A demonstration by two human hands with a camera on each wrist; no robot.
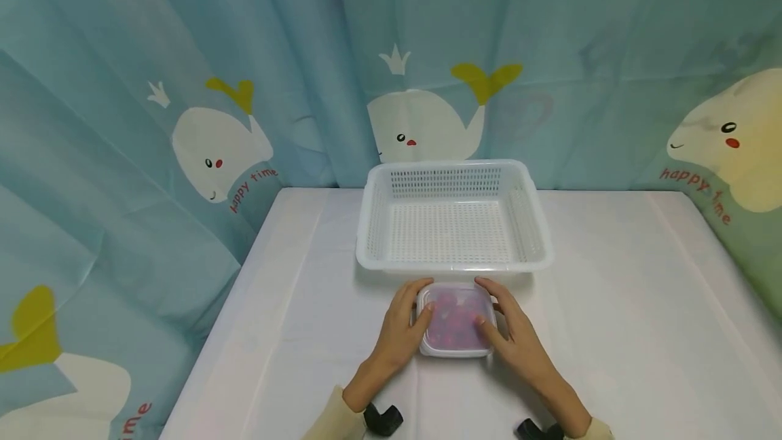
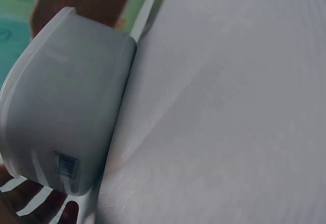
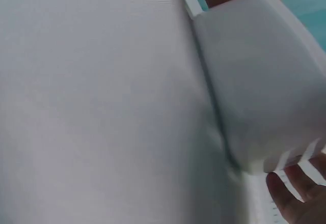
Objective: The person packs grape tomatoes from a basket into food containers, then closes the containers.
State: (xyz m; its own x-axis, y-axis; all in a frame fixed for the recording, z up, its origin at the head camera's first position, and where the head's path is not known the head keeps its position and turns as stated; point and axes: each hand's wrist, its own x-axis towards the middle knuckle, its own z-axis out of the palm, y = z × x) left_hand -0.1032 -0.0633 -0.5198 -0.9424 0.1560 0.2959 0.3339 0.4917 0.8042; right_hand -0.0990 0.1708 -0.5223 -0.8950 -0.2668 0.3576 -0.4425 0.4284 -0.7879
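A small clear plastic food container with a lid sits on the white table, pinkish-purple contents showing through its top. My left hand grips its left side, thumb on the lid and fingers round the far corner. On the opposite side my right hand holds it the same way. In the left wrist view the container's side fills the left part, with a small dark printed label low down. The right wrist view shows its plain whitish wall, with fingertips at the lower end.
Just beyond the container stands a white perforated plastic basket, with nothing in it. Behind the table hangs a blue-green curtain printed with whales; it also runs along the left side.
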